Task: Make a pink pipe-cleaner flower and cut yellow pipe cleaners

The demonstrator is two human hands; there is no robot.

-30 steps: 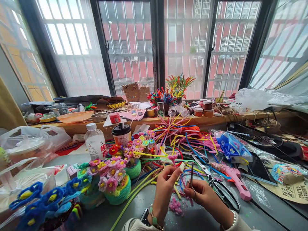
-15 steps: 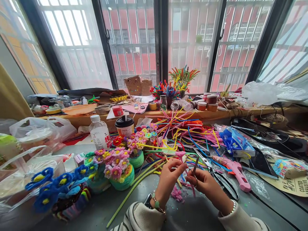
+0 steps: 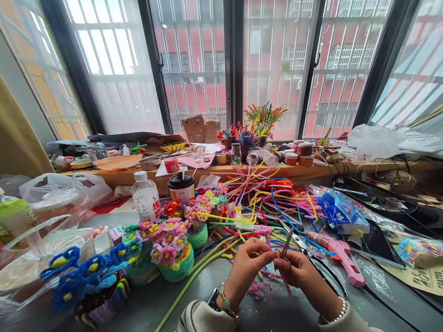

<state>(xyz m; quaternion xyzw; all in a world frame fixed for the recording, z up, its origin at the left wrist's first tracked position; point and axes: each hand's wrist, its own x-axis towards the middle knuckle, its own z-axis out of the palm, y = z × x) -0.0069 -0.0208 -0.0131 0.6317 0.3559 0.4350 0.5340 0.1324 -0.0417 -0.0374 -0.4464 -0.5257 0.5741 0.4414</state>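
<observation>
Left hand (image 3: 247, 262) pinches a fuzzy pink chenille strip (image 3: 287, 284); right hand (image 3: 301, 271) grips small dark metal scissors (image 3: 288, 242), blades pointing to twelve o'clock, fingertips of both hands nearly meeting. The strip runs between the hands, its tail hanging toward five o'clock. Trimming appears under way; the next cut would call for a taut strip and fingers clear of the blades. At seven o'clock, loose pink fuzz (image 3: 256, 290); at three, a pink plastic glue gun (image 3: 349, 265).

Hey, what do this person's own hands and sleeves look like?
The left hand is gloveless, with a green-beaded bracelet and a dark band at the wrist; its off-white sleeve has dark stripes. The right hand, also gloveless, has a shiny beaded bracelet beside an off-white cuff.
</observation>
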